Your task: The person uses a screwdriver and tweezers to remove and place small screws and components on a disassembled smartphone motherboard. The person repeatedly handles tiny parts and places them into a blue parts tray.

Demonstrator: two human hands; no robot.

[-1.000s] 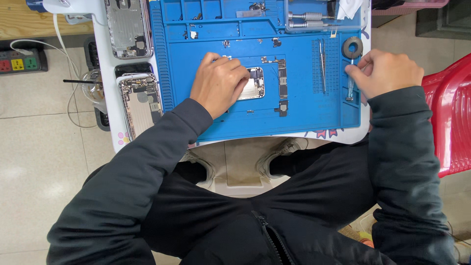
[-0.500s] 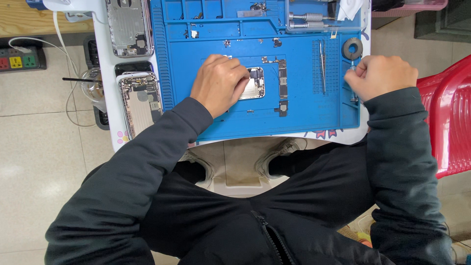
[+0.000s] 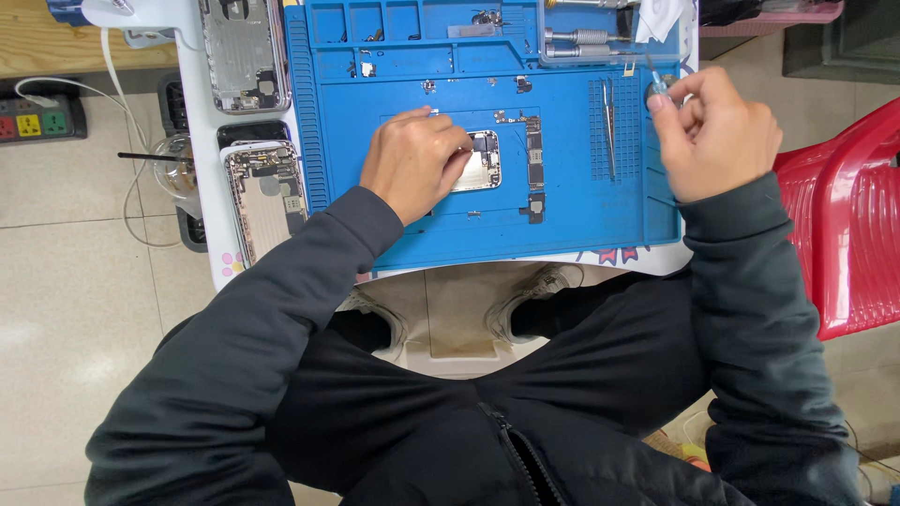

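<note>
My left hand (image 3: pixel 413 161) lies flat on an opened phone body (image 3: pixel 482 162) in the middle of the blue repair mat (image 3: pixel 450 239), covering most of it. My right hand (image 3: pixel 717 131) is raised over the mat's right edge, fingers closed on a thin screwdriver with a blue tip (image 3: pixel 656 80). A narrow circuit board (image 3: pixel 534 150) lies just right of the phone. Tweezers (image 3: pixel 609 112) rest on the ridged patch between the two hands.
Two more opened phone shells (image 3: pixel 267 192) (image 3: pixel 239 52) lie on the white table left of the mat. Small screws and parts fill the mat's top trays (image 3: pixel 487 19). A red plastic chair (image 3: pixel 848 215) stands at the right, a power strip (image 3: pixel 37 117) on the floor at left.
My right hand has lifted from the mat's right edge and turned, bringing the screwdriver up in its fingers. My left hand has stayed on the phone.
</note>
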